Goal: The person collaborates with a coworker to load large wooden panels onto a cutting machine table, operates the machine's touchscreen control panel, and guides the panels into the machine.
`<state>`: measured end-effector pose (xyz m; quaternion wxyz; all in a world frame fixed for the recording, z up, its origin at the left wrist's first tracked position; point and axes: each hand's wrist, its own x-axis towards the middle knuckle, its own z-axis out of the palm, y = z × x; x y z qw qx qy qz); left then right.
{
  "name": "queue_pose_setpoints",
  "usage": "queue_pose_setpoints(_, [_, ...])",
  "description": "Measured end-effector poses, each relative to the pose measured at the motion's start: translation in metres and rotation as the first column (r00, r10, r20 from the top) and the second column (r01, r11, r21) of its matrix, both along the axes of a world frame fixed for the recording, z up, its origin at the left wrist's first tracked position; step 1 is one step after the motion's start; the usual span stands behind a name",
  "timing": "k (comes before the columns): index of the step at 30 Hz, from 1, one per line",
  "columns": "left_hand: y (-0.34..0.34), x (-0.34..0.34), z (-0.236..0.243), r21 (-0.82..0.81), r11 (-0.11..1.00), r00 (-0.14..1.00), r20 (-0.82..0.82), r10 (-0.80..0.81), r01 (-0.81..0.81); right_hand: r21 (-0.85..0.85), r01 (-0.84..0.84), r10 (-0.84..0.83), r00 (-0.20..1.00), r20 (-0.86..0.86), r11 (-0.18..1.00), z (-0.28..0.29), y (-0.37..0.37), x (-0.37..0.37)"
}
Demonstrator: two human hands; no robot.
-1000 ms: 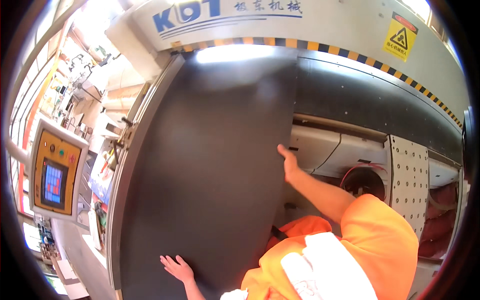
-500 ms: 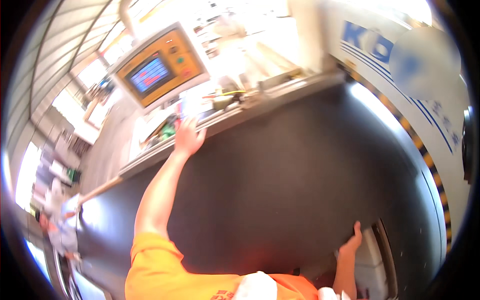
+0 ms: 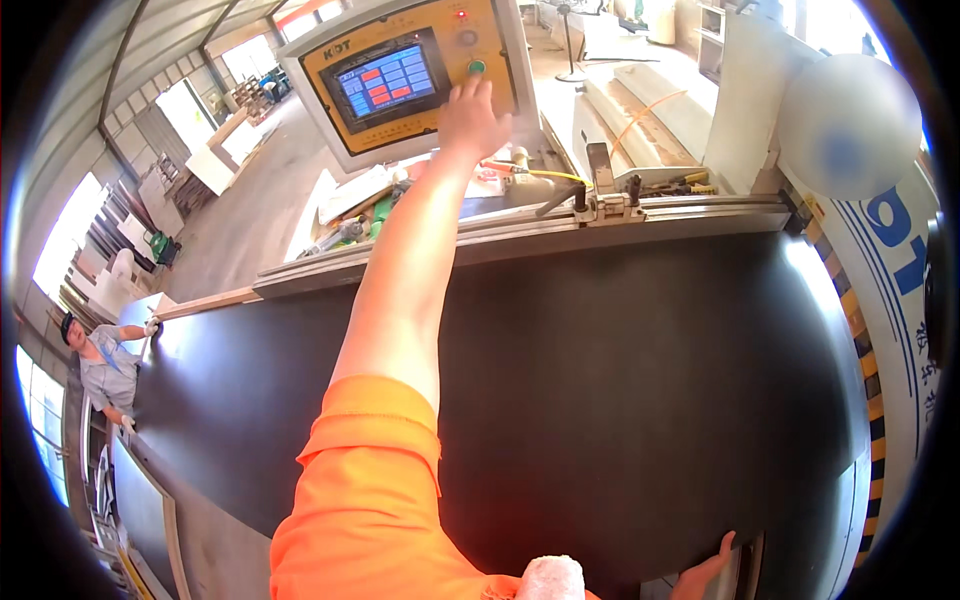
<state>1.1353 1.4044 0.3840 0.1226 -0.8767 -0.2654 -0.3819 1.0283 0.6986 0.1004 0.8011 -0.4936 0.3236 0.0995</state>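
Observation:
My left hand [image 3: 473, 122] is raised at the control panel [image 3: 345, 120], a grey box with an orange-yellow face and a lit screen [image 3: 388, 84]. Its fingers are apart and stretched upward, with the tips just below a green button [image 3: 477, 68]; whether they touch the panel is unclear. Under my left arm lies a large, dark, smooth board [image 3: 640, 380]. My right hand [image 3: 703, 574] is low at the board's near edge, one finger stretched out and the rest hidden. No object shows in either hand.
A metal guide rail [image 3: 690, 212] with a clamp [image 3: 612, 207] runs along the board's far edge. At the far left, a person [image 3: 105, 365] in gloves stands at the board's end. On the right rises a white machine housing [image 3: 890, 270] edged with yellow-black stripes [image 3: 862, 345].
My left hand has gone from the rail area up to the control panel. My view has shifted, bringing the panel closer, and my right hand now sits lower in the picture.

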Motion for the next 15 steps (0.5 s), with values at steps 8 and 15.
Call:
queue_pose_setpoints(8, [0.015, 0.0, 0.018, 0.042, 0.996, 0.983, 0.16, -0.086, 0.08, 0.04, 0.064, -0.062, 0.997, -0.041, 0.997, 0.013, 0.011, 0.0])
queue_pose_setpoints(15, [0.081, -0.054, 0.023, -0.07, 0.994, 0.931, 0.351, 0.104, -0.085, -0.019, 0.024, -0.025, 0.998, -0.049, 1.0, 0.017, 0.013, 0.001])
